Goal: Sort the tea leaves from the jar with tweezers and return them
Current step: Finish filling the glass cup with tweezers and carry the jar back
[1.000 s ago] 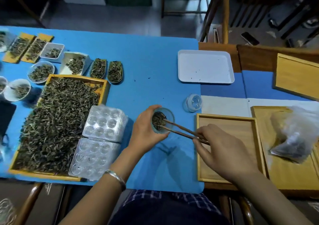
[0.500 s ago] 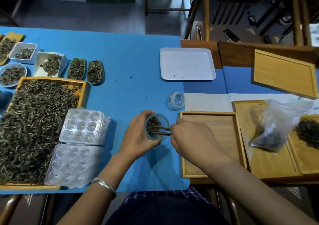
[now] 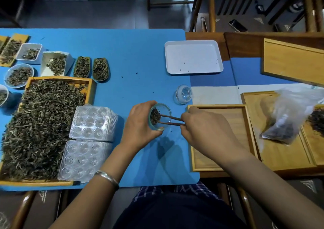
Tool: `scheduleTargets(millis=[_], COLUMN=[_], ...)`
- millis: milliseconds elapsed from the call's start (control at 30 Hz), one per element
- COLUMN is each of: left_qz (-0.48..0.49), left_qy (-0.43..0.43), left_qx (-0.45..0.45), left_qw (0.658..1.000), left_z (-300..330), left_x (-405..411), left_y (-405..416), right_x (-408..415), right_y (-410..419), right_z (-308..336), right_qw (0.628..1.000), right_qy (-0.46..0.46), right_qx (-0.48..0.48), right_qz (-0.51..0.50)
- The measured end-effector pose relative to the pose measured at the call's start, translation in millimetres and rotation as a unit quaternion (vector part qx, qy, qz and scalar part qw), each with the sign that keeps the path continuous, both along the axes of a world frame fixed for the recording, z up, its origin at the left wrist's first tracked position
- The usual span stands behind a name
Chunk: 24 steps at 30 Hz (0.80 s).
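Note:
My left hand (image 3: 139, 123) grips a small glass jar (image 3: 165, 110), tilted so its mouth faces right, above the blue table. Dark tea leaves (image 3: 155, 116) fill the jar's far side. My right hand (image 3: 205, 132) pinches brown wooden tweezers (image 3: 172, 120), whose two tips reach into the jar mouth among the leaves. The jar's clear glass lid (image 3: 184, 94) lies on the table just behind and to the right.
A white tray (image 3: 193, 56) with a few crumbs sits at the back. A wooden tray (image 3: 217, 106) lies under my right hand; more wooden trays and a plastic bag of tea (image 3: 287, 121) lie right. Left: a large tray of tea leaves (image 3: 40, 123), clear blister trays (image 3: 93, 121), small dishes.
My right hand slid along the tweezers toward the jar, pushing the tips deeper among the leaves, then eased back slightly. The left hand keeps holding the jar.

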<state>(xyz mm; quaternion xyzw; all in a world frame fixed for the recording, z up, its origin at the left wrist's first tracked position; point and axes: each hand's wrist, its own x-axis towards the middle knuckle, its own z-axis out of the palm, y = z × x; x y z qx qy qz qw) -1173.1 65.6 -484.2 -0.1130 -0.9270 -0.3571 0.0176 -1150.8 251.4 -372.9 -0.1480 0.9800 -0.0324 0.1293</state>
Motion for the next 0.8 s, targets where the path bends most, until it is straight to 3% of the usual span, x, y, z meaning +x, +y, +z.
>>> scheduleTargets(millis=[167, 367, 600, 800], left_qz=[-0.013, -0.019, -0.022, -0.036], left_qy=[0.015, 0.003, 0.007, 0.022], left_qx=[-0.003, 0.009, 0.018, 0.011], left_qw=[1.0, 1.0, 1.0, 0.999], left_z=[9.2, 16.6, 22.8, 26.7], left_x=[2.5, 7.0, 10.6, 12.1], left_y=[-0.7, 2.5, 11.5, 19.4], right_x=[1.8, 3.5, 6.9, 15.2], right_y=[-10.7, 0.5, 9.3, 22.0], right_z=[-8.1, -4.3, -7.8, -8.0], right_qw=[1.0, 0.995, 0.996, 0.989], right_qy=[-0.001, 0.018, 0.011, 0.011], right_qx=[-0.007, -0.092, -0.082, -0.126], right_qz=[0.001, -0.042, -0.044, -0.071])
